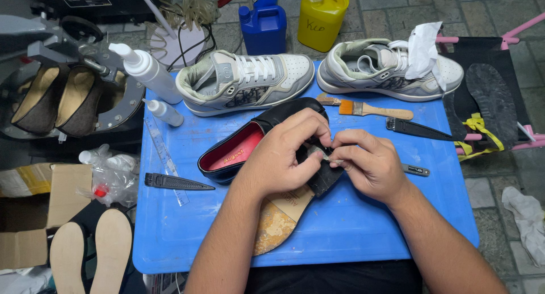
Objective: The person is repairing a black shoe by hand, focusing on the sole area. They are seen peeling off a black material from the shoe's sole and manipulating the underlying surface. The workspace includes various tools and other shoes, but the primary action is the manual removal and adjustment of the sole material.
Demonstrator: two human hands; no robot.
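On blue table (352, 226): left hand (284, 155) gripping black loafer (255, 141). Right hand (369, 163) pinching small tool (332, 160) against its heel. Grey sneakers (244, 81) behind.

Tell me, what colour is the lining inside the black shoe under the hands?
Red. The lining of the black shoe shows best in the head view, left of the hands.

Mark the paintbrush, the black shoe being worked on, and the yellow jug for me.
paintbrush (379, 110), head view, on its wooden handle.
black shoe (284, 113), head view, on the black upper beside the red lining.
yellow jug (321, 21), head view, on its front wall.
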